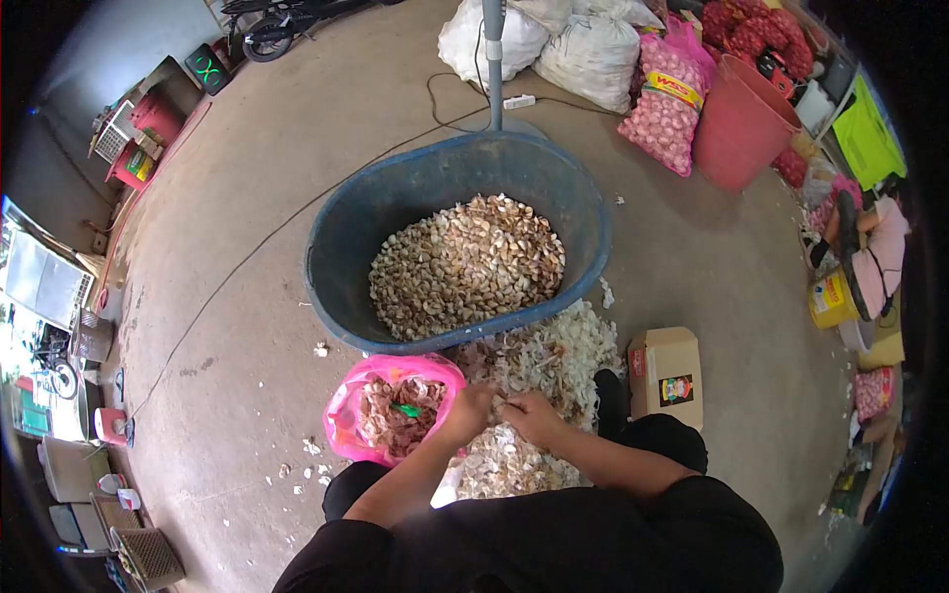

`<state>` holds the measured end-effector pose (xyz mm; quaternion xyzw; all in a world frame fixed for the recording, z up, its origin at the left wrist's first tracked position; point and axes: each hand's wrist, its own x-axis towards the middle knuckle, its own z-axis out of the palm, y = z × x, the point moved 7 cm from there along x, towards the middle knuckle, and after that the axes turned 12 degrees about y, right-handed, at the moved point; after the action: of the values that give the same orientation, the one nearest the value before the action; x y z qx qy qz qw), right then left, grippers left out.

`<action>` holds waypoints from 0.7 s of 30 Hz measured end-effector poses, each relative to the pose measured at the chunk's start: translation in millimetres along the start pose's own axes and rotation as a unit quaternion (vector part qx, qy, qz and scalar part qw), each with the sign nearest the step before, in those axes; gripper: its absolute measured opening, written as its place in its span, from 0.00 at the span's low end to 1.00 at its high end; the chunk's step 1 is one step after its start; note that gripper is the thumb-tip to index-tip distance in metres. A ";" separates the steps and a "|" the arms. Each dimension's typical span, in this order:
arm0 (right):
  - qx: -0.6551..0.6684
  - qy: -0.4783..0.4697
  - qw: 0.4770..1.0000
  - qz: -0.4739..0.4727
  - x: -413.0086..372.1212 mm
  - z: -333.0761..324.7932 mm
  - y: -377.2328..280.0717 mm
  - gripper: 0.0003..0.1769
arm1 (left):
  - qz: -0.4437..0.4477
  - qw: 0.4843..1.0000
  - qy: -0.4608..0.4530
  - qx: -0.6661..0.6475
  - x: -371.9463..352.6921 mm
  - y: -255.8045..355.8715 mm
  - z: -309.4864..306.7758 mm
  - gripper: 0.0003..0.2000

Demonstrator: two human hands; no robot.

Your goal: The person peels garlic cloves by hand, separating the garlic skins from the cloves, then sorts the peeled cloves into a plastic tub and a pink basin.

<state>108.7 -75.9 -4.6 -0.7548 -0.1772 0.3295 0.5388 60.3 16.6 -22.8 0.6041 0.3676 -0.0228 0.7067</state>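
Note:
My left hand (pixel 473 411) and my right hand (pixel 535 417) meet in front of me, fingertips pinched together on a small pale garlic clove (pixel 497 403), mostly covered by the fingers. Just beyond them stands a large blue tub (pixel 326 262) holding a heap of garlic cloves (pixel 470 262). Beside my left hand lies a pink plastic bag (pixel 341 410), its mouth spread wide, with reddish-brown skins (pixel 390 410) and a bit of green inside. Under and around both hands is a thick pile of whitish garlic peels (pixel 568 351).
A cardboard box (pixel 675 356) stands right of my foot. Behind the tub are a metal pole (pixel 494 69), white sacks (pixel 593 54), a pink net bag of garlic (pixel 664 109) and a red bin (pixel 741 128). A person (pixel 878 252) sits at far right near a yellow bucket (pixel 830 299).

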 end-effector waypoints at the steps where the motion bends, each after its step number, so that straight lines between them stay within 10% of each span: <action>1: 0.066 -0.015 0.997 0.046 -4.1 0.9 -6.7 0.12 | -0.057 0.995 -0.022 -0.074 2.1 -11.9 1.1 0.16; 5: 0.240 0.047 0.951 0.191 8.6 -19.9 2.4 0.13 | -0.090 0.979 -0.027 -0.179 8.0 -24.8 -6.1 0.15; 7: 0.259 0.101 0.940 0.195 24.6 -38.6 13.0 0.12 | -0.081 0.996 0.024 -0.033 13.8 -13.5 -29.7 0.15; 9: -0.090 0.094 0.991 -0.027 38.9 -57.2 7.0 0.11 | -0.122 0.973 0.007 -0.196 2.7 10.7 -26.2 0.15; 14: -0.439 0.172 0.859 -0.201 28.1 -37.5 36.7 0.17 | 0.127 0.992 -0.022 -0.003 13.4 26.8 -20.5 0.18; 17: -0.053 0.145 0.988 -0.024 35.2 -32.4 38.0 0.20 | 0.070 0.996 -0.025 -0.049 16.0 16.7 -13.6 0.17; 21: -0.010 0.102 0.995 -0.006 21.0 -16.9 -0.1 0.22 | 0.077 0.996 -0.021 -0.032 11.2 6.9 2.4 0.14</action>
<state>135.5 -74.6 -7.5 -0.7887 -0.1292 0.2456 0.5486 72.9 21.0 -23.2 0.6075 0.3051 0.0305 0.7328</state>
